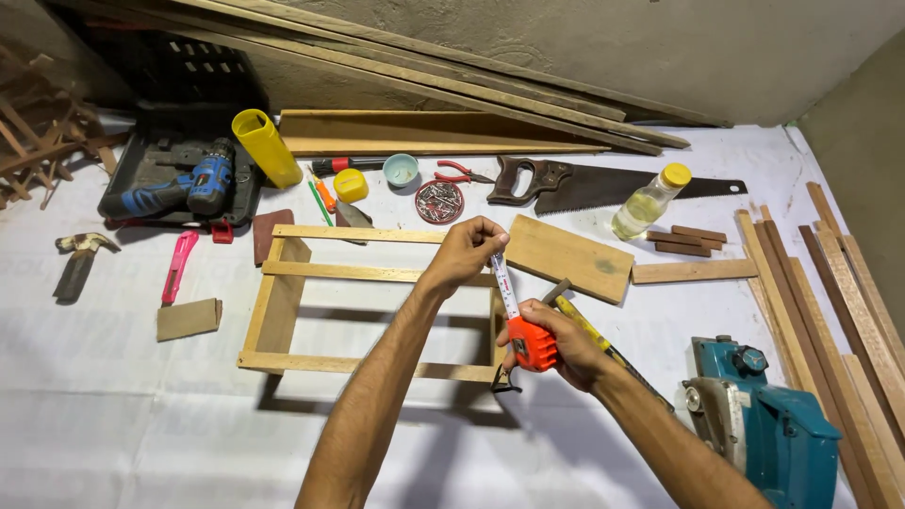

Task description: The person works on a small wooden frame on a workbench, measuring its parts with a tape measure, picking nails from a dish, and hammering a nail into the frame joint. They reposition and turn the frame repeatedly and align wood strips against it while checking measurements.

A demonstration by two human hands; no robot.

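My right hand [564,341] grips an orange tape measure [532,345] at the right end of a small wooden frame [283,297] that lies on a white sheet. My left hand [464,253] pinches the free end of the tape blade [503,283], pulled out along the frame's right side. A hammer [528,330] with a yellow-and-black handle lies under my right hand, partly hidden by it.
A wooden board [568,257] lies right of the frame. At the back: hand saw [584,186], oil bottle [649,201], tin of nails [439,201], pliers [459,172], yellow tube [267,147], blue drill [184,186] in its case. Teal electric planer [764,424] front right, wood strips [839,302] at right.
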